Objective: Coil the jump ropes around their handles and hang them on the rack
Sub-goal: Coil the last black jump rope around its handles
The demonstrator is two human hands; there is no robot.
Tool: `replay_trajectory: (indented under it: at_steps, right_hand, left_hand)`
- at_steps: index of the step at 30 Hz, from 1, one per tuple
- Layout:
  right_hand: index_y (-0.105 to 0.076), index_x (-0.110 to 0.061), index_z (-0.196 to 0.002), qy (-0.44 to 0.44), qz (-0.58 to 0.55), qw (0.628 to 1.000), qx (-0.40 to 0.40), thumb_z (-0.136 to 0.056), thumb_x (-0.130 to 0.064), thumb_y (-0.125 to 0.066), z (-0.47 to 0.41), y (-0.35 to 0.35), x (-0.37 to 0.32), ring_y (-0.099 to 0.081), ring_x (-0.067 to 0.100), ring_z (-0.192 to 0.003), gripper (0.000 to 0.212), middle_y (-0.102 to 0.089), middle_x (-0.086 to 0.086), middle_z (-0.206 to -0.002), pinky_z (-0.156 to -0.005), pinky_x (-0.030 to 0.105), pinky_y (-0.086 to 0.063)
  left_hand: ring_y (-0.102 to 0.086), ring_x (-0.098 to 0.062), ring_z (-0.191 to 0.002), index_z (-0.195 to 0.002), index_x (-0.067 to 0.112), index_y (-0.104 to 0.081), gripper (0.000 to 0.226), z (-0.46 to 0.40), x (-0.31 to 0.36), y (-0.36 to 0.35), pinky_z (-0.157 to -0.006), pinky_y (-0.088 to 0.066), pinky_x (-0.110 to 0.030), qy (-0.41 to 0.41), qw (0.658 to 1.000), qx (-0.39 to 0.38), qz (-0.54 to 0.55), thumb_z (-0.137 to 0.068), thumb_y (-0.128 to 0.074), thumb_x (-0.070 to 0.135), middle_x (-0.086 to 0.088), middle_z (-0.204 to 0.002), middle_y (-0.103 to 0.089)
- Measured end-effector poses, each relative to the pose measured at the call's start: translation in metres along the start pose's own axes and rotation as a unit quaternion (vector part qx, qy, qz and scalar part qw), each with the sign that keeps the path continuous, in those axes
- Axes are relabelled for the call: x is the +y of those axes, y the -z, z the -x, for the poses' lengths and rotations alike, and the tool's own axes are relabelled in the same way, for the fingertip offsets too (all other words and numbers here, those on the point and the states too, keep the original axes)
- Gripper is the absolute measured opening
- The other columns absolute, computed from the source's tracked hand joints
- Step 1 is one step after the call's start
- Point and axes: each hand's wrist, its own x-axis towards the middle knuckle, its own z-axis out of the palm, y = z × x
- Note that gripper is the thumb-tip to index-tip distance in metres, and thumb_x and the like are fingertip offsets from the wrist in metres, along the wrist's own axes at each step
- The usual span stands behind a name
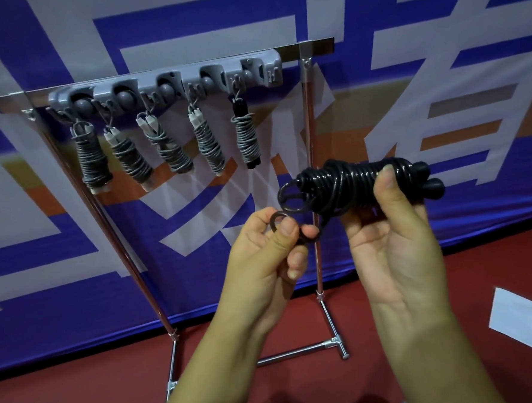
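My right hand [390, 237] grips a black jump rope [347, 183] coiled around its two black handles, held level in front of the rack. My left hand [268, 251] pinches a small loop of the same rope's loose end between thumb and fingers, just below the bundle's left end. A grey hook strip [172, 86] runs along the metal rack [317, 47]. Several grey coiled ropes [209, 141] hang from its hooks. The rightmost hanging bundle [246, 138] has black handles.
The rack stands on thin metal legs [320, 267] with a foot bar [299, 353] on the red floor. A blue, white and orange banner [68, 251] hangs behind it. A white sheet [519, 316] lies on the floor at the right.
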Motion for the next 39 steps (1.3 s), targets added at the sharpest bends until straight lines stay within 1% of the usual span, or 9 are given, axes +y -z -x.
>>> replay_trajectory:
  at_steps: [7,10,14,17,22,28,31,34,39]
  right_hand:
    - [-0.059,-0.009,-0.100,-0.075,-0.019,0.997,0.012,-0.073,-0.016,-0.061,-0.007,0.005,-0.002,-0.070,0.017,-0.091,0.028,-0.071,0.005,-0.087,-0.073,0.029,-0.058]
    - [-0.059,-0.006,-0.103,-0.105,-0.017,0.994,0.014,-0.074,-0.017,-0.061,-0.007,0.005,-0.002,-0.068,0.022,-0.100,0.031,-0.069,0.009,-0.094,-0.078,0.031,-0.058]
    - [-0.060,-0.006,-0.098,-0.120,-0.003,0.993,0.007,-0.072,-0.017,-0.061,-0.001,0.004,-0.001,-0.071,0.020,-0.090,0.029,-0.072,0.007,-0.085,-0.074,0.030,-0.059]
    - [-0.060,-0.010,-0.095,-0.106,0.016,0.994,0.002,-0.071,-0.015,-0.062,0.000,0.004,-0.002,-0.069,0.023,-0.098,0.025,-0.071,0.006,-0.086,-0.075,0.033,-0.059]
    - [-0.060,-0.012,-0.094,-0.094,0.054,0.994,-0.007,-0.072,-0.016,-0.063,0.000,0.009,-0.004,-0.070,0.023,-0.095,0.022,-0.072,0.003,-0.084,-0.078,0.036,-0.059]
    - [-0.057,-0.012,-0.094,-0.071,0.123,0.989,-0.033,-0.072,-0.015,-0.064,-0.001,0.010,-0.007,-0.069,0.019,-0.089,0.024,-0.068,0.002,-0.083,-0.069,0.030,-0.057]
    - [-0.055,-0.013,-0.092,-0.030,0.152,0.986,-0.053,-0.070,-0.014,-0.065,0.003,0.009,-0.009,-0.069,0.020,-0.089,0.024,-0.067,0.000,-0.083,-0.071,0.033,-0.057]
    - [-0.053,-0.015,-0.090,0.010,0.157,0.985,-0.070,-0.070,-0.010,-0.064,0.006,0.007,-0.009,-0.069,0.013,-0.082,0.023,-0.068,-0.004,-0.078,-0.069,0.029,-0.055]
    - [-0.052,-0.014,-0.089,0.056,0.169,0.980,-0.084,-0.073,-0.007,-0.064,0.008,0.006,-0.009,-0.068,0.014,-0.081,0.021,-0.066,-0.004,-0.078,-0.071,0.032,-0.055]
  left_hand:
    - [-0.029,-0.002,-0.037,-0.092,0.009,-0.048,0.008,-0.004,0.012,0.000,-0.038,-0.023,-0.012,-0.012,0.994,-0.040,-0.104,-0.086,-0.053,0.008,-0.002,-0.063,-0.059]
    - [-0.032,-0.002,-0.039,-0.092,0.012,-0.053,0.012,-0.003,0.013,0.002,-0.040,-0.028,-0.012,-0.021,0.990,-0.064,-0.127,-0.083,-0.062,0.010,-0.004,-0.064,-0.060]
    - [-0.037,-0.005,-0.036,-0.090,0.010,-0.043,0.031,-0.004,0.016,0.007,-0.038,-0.031,-0.013,-0.010,0.982,-0.085,-0.166,-0.070,-0.067,0.012,-0.007,-0.063,-0.066]
    - [-0.041,-0.008,-0.039,-0.085,0.015,-0.039,0.040,-0.003,0.021,0.009,-0.038,-0.032,-0.015,-0.028,0.976,-0.068,-0.207,-0.063,-0.072,0.010,-0.009,-0.062,-0.066]
    - [-0.049,0.002,-0.045,-0.087,0.018,-0.036,0.045,0.004,0.026,0.003,-0.045,-0.037,-0.009,-0.081,0.950,-0.045,-0.297,-0.066,-0.071,-0.001,0.006,-0.057,-0.063]
    - [-0.053,0.000,-0.046,-0.096,0.037,-0.040,0.053,0.010,0.030,-0.003,-0.050,-0.042,-0.014,-0.128,0.914,-0.018,-0.384,-0.068,-0.079,0.015,0.010,-0.059,-0.065]
    - [-0.052,-0.007,-0.047,-0.085,0.052,-0.045,0.057,0.009,0.030,-0.001,-0.050,-0.045,-0.020,-0.131,0.904,-0.005,-0.407,-0.072,-0.077,0.007,0.006,-0.063,-0.065]
    - [-0.056,-0.008,-0.052,-0.082,0.048,-0.049,0.055,0.006,0.031,0.000,-0.054,-0.049,-0.021,-0.116,0.904,-0.014,-0.411,-0.076,-0.073,-0.001,0.006,-0.072,-0.067]
    - [-0.060,-0.013,-0.062,-0.097,0.027,-0.047,0.030,0.009,0.032,0.003,-0.064,-0.050,-0.023,-0.086,0.936,-0.049,-0.338,-0.077,-0.067,0.017,-0.004,-0.073,-0.067]
